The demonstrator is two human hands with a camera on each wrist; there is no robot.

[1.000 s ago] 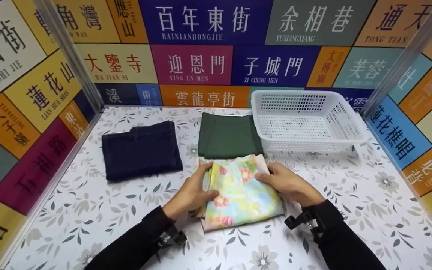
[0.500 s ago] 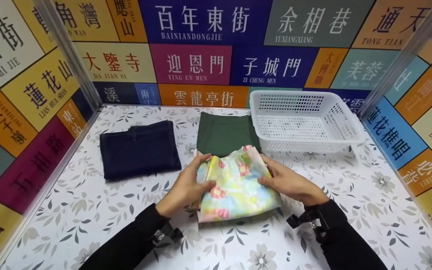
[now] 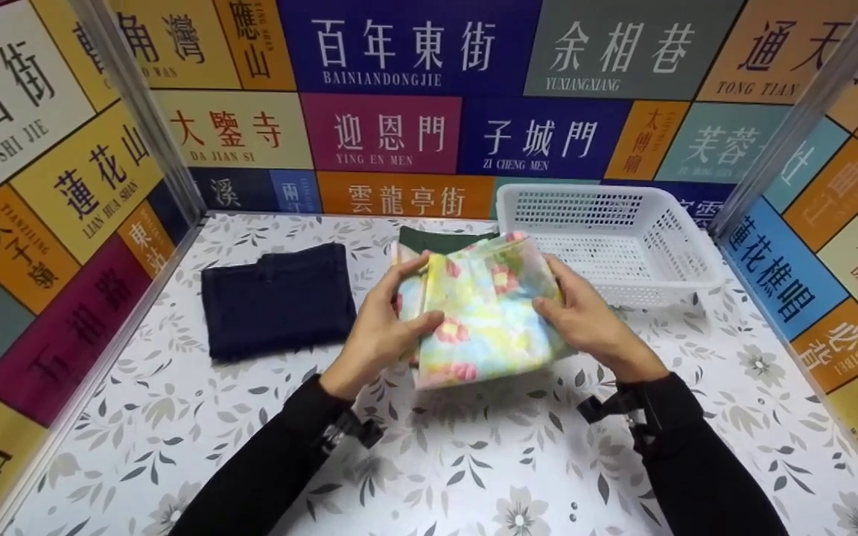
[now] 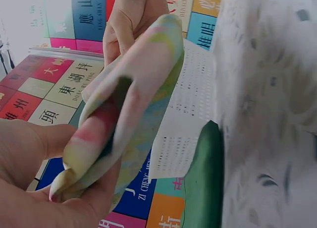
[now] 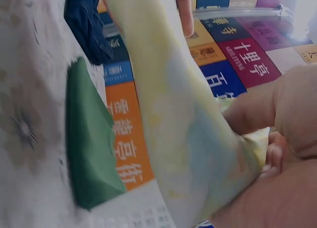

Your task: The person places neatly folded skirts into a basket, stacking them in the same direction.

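Observation:
A folded garment [image 3: 488, 320] with a pastel floral print is held up between both hands, raised off the table and overlapping the green folded cloth behind it in the head view. My left hand [image 3: 388, 327] grips its left edge, thumb on the front and fingers behind. On the opposite edge my right hand [image 3: 589, 309] pinches it the same way. The left wrist view shows the garment's folded layers [image 4: 124, 104] end-on, with a gap between them. Most of the green folded cloth [image 3: 444, 240] is hidden; its edge [image 5: 91, 139] shows in the right wrist view.
Dark navy folded jeans [image 3: 280, 301] lie on the left of the leaf-patterned table [image 3: 518, 461]. At the back right stands a white perforated plastic basket [image 3: 615, 279]. Walls with colourful street-name signs [image 3: 380, 134] enclose the back and both sides.
Both hands have lifted the floral garment off the table and carried it away from the body, over the green cloth. The jeans and basket stay where they were.

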